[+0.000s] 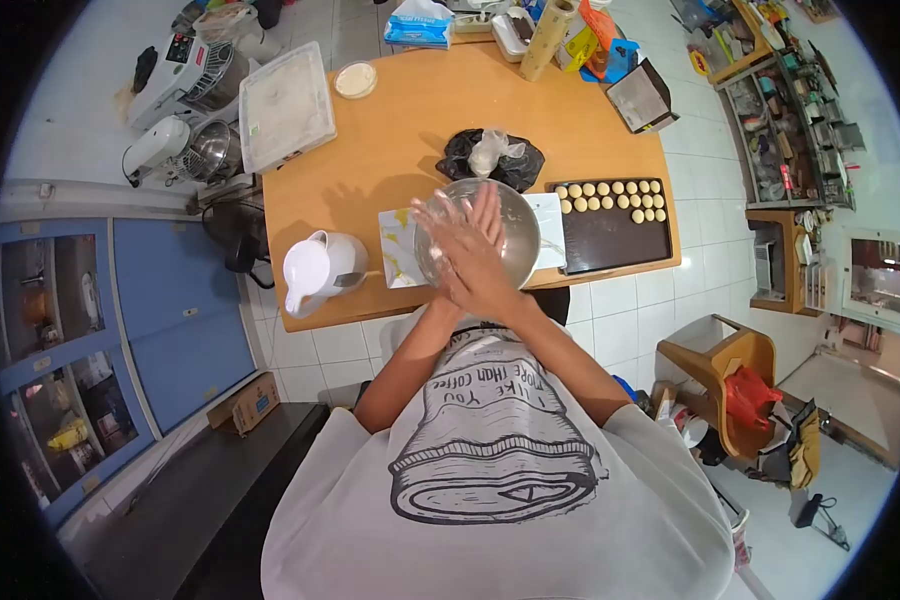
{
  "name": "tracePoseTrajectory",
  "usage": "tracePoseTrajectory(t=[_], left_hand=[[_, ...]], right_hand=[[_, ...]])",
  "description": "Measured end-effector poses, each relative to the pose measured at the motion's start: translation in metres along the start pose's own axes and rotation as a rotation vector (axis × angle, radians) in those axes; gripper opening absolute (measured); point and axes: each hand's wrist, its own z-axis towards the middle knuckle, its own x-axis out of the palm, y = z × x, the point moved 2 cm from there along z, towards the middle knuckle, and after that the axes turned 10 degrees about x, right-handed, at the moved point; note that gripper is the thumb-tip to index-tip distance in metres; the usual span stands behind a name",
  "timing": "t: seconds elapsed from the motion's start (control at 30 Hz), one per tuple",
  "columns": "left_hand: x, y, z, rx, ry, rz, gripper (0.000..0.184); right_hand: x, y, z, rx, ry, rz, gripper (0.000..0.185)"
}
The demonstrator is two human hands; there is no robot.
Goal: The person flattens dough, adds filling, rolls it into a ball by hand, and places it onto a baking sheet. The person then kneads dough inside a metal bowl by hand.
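Observation:
My right hand [465,250] lies across my left hand [486,212], palms facing and fingers stretched out, over a shiny metal bowl [522,240]. Whatever may be between the palms is hidden. Whitish residue shows on the fingers. A white marbled board [400,250] shows beside the bowl, on the left. Just behind the bowl sits a black plastic bag [515,170] with a clear bag [488,152] of something pale on it. To the right, a dark baking tray [615,235] carries rows of small pale dough balls [618,188].
On the wooden table [400,130], a white pitcher [320,265] stands at left, near a large lidded plastic container [288,108] and a small round tub [355,80]. A film roll [547,40] and an open dark box [642,97] are at the back. A wooden chair [725,370] stands right.

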Motion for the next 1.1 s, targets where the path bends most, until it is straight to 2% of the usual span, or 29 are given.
tracePoseTrajectory(t=[0.03, 0.13, 0.17, 0.27, 0.33, 0.43, 0.53, 0.57, 0.6, 0.63, 0.73, 0.8, 0.83, 0.87, 0.9, 0.97, 1.0, 1.07, 1.1], left_hand=[[-0.002, -0.001, -0.001, 0.001, -0.005, -0.051, 0.079], [-0.006, -0.007, 0.002, 0.007, -0.007, -0.201, 0.082], [-0.006, -0.008, 0.004, 0.006, -0.002, -0.253, 0.083], [-0.016, 0.004, 0.0, 0.055, 0.139, -0.101, 0.087], [-0.007, 0.013, -0.008, -0.004, 0.129, -0.066, 0.089], [-0.008, 0.008, -0.009, -0.017, 0.107, -0.052, 0.089], [-0.015, 0.002, -0.003, -0.001, 0.09, -0.07, 0.086], [-0.017, 0.003, -0.003, 0.001, 0.081, -0.078, 0.086], [-0.048, 0.037, -0.012, -0.005, 0.081, -0.271, 0.079], [-0.045, 0.032, -0.012, -0.011, 0.063, -0.262, 0.078], [-0.028, 0.003, -0.002, -0.023, 0.019, -0.236, 0.076], [-0.018, -0.007, 0.005, -0.032, -0.005, -0.225, 0.075], [-0.022, -0.002, 0.006, -0.078, -0.039, -0.329, 0.076], [-0.03, 0.006, 0.003, -0.126, -0.076, -0.433, 0.077], [-0.028, 0.007, -0.001, -0.119, -0.048, -0.42, 0.078], [-0.02, 0.011, -0.012, -0.049, 0.071, -0.277, 0.08], [-0.014, 0.009, -0.013, 0.016, 0.164, -0.146, 0.082], [-0.017, 0.007, -0.009, 0.035, 0.152, -0.147, 0.082], [-0.021, 0.007, -0.007, 0.042, 0.147, -0.149, 0.082]], right_hand=[[-0.004, 0.0, 0.004, -0.078, 0.022, 0.042, 0.066], [-0.015, -0.009, 0.01, -0.038, -0.109, -0.215, 0.072], [-0.013, -0.008, 0.006, -0.033, -0.065, -0.192, 0.072], [0.002, -0.011, -0.01, -0.029, 0.003, -0.106, 0.071], [0.01, -0.023, -0.007, -0.052, -0.027, -0.02, 0.071], [-0.009, -0.019, 0.008, 0.049, -0.1, -0.072, 0.064], [0.007, -0.016, -0.013, 0.01, -0.041, 0.042, 0.062], [0.009, -0.019, -0.014, 0.027, -0.08, -0.054, 0.062], [0.011, -0.022, -0.015, 0.044, -0.119, -0.149, 0.062], [0.012, -0.023, -0.015, 0.06, -0.158, -0.241, 0.062], [0.001, -0.036, -0.001, 0.115, -0.143, -0.06, 0.072], [0.009, -0.025, -0.013, 0.076, -0.089, -0.047, 0.066], [0.017, -0.019, -0.016, 0.058, -0.063, -0.041, 0.063], [0.024, -0.025, -0.013, 0.133, -0.069, -0.063, 0.065], [0.03, -0.027, -0.009, 0.208, -0.073, -0.085, 0.068], [0.019, -0.032, -0.003, 0.043, -0.091, 0.083, 0.069], [0.015, -0.028, -0.001, 0.056, -0.126, 0.033, 0.068], [0.006, -0.02, 0.004, 0.082, -0.198, -0.071, 0.068], [0.011, -0.021, -0.002, 0.043, -0.142, -0.072, 0.068]])
